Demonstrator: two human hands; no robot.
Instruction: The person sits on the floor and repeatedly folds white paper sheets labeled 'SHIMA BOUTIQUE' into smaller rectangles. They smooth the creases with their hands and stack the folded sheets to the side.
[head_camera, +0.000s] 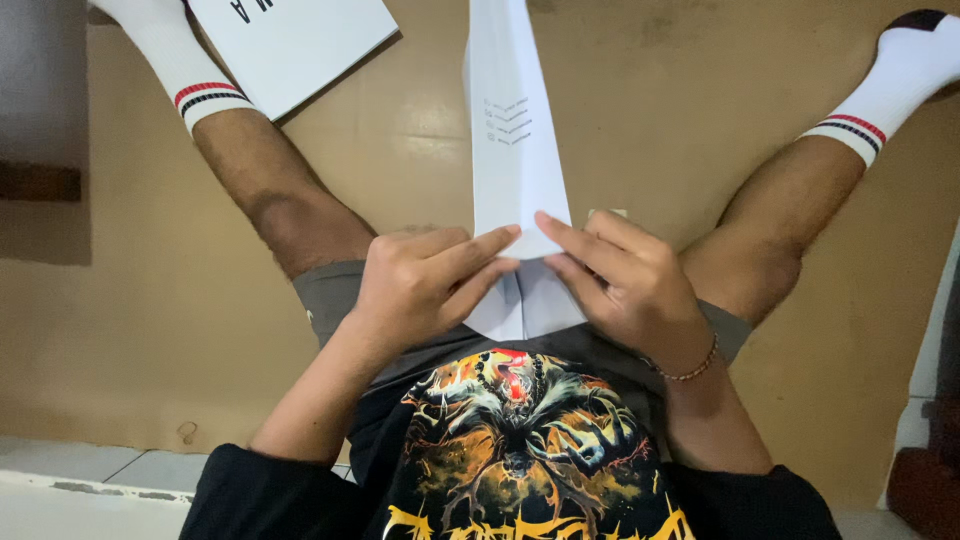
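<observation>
A long white folded sheet of paper (515, 150) lies on the tan floor between my spread legs, narrowing toward the far end and bearing a few small printed lines. My left hand (425, 282) presses its fingers down on the near part of the sheet from the left. From the right, my right hand (625, 280) does the same, fingertips almost meeting the left ones at the middle fold. A bead bracelet circles my right wrist. The paper's near end shows below the fingers, over my dark shorts.
A white booklet or stack of sheets (290, 45) lies on the floor at the top left, beside my left leg in its striped white sock (180, 70). My right leg's sock (895, 85) is at the top right. Pale tiles (80, 480) edge the lower left.
</observation>
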